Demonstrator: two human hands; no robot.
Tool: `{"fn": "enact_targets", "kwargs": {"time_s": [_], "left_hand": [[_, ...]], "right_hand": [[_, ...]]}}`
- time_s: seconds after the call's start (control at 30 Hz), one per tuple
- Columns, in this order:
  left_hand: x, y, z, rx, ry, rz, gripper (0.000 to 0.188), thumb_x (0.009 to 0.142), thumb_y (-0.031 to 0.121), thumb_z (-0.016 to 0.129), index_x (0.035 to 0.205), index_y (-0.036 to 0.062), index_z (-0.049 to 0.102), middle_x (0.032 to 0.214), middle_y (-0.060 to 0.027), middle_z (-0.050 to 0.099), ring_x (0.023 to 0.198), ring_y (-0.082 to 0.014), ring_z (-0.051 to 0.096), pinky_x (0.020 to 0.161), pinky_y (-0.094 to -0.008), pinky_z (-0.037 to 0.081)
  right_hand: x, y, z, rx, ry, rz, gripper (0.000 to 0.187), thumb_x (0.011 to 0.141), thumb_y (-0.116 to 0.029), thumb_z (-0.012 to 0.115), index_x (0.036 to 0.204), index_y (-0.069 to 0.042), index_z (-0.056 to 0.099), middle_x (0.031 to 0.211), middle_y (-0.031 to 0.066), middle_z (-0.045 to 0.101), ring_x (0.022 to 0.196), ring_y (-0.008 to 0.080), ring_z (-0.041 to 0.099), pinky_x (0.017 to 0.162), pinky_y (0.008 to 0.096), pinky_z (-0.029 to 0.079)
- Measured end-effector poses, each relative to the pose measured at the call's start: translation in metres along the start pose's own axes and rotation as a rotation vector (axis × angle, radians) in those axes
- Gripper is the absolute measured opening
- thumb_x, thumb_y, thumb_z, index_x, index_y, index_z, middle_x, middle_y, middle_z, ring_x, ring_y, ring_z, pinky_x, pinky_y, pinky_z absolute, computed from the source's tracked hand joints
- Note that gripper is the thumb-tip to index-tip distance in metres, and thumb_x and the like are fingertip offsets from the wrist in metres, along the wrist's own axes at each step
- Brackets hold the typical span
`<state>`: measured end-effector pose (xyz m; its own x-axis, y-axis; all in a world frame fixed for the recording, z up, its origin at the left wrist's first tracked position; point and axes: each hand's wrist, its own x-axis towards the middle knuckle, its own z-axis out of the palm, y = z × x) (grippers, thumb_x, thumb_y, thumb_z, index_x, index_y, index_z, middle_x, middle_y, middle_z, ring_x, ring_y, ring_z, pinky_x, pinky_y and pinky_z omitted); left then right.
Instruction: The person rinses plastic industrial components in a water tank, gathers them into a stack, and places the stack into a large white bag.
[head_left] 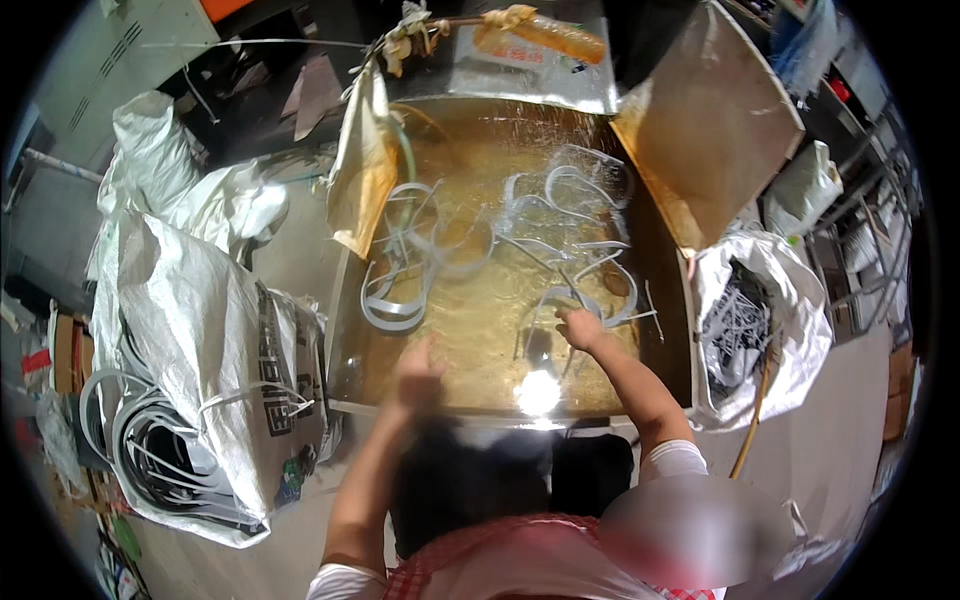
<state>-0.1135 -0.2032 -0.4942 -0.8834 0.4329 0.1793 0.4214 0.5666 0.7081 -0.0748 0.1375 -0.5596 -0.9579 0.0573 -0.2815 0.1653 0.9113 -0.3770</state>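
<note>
A wide tub of yellowish water [470, 335] lies in front of me, with several curled grey plastic strips [395, 315] in it, at the left and at the right. My right hand [582, 328] is over the right half of the tub, its fingers closed on a grey plastic strip [572, 288]; thin ends show above and below the fingers. My left hand [420, 372] hovers above the tub's near left part, below the left cluster of strips. Motion smears its fingers, and nothing shows clearly in it.
Left of the tub stands a large white woven sack [200, 310] with coiled grey strips [165, 440] spilling out. At the right is an open white sack [800, 320] of grey scraps, a stick leaning on it. Stained boards [715, 130] rise beside the tub; water sprays at its far end.
</note>
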Motion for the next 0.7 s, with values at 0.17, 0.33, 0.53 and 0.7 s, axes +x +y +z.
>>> {"fn": "enact_targets", "kwargs": {"time_s": [0.17, 0.33, 0.53, 0.7], "left_hand": [[0.036, -0.095, 0.027, 0.271, -0.146, -0.275, 0.062, 0.067, 0.018, 0.069, 0.119, -0.0037, 0.042, 0.116, -0.0223, 0.048, 0.111, -0.0360, 0.044, 0.094, -0.0390, 0.037], [0.064, -0.114, 0.035, 0.645, -0.377, -0.454, 0.111, 0.057, 0.026, 0.081, 0.139, 0.0036, 0.009, 0.145, -0.0173, 0.009, 0.133, -0.0383, 0.008, 0.107, -0.0444, 0.020], [0.079, -0.158, 0.053, 0.872, -0.466, -0.362, 0.115, 0.056, 0.030, 0.081, 0.140, 0.0046, 0.005, 0.147, -0.0151, 0.000, 0.135, -0.0349, 0.002, 0.108, -0.0438, 0.014], [0.074, -0.221, 0.089, 0.973, -0.336, -0.040, 0.072, 0.075, 0.020, 0.060, 0.138, 0.0129, 0.024, 0.144, -0.0129, 0.016, 0.134, -0.0369, 0.009, 0.107, -0.0480, 0.017]], "right_hand": [[0.060, -0.020, 0.039, -0.060, 0.046, -0.310, 0.025, 0.076, -0.015, 0.059, 0.099, -0.008, 0.059, 0.094, 0.0173, 0.061, 0.090, 0.0337, 0.057, 0.079, 0.0412, 0.045], [0.112, -0.070, 0.069, 0.327, 0.003, -0.202, 0.034, 0.077, -0.019, 0.060, 0.108, -0.007, 0.056, 0.099, 0.0178, 0.060, 0.089, 0.0321, 0.058, 0.080, 0.0382, 0.045], [0.170, -0.093, 0.096, 1.027, 0.156, 0.349, 0.059, 0.078, -0.018, 0.062, 0.126, 0.004, 0.035, 0.103, 0.0177, 0.056, 0.087, 0.0230, 0.057, 0.074, 0.0312, 0.046], [0.222, -0.100, 0.093, 1.549, 0.137, 0.456, 0.083, 0.080, -0.018, 0.063, 0.136, -0.002, 0.003, 0.118, 0.0211, 0.044, 0.096, 0.0296, 0.054, 0.071, 0.0444, 0.049]]}}
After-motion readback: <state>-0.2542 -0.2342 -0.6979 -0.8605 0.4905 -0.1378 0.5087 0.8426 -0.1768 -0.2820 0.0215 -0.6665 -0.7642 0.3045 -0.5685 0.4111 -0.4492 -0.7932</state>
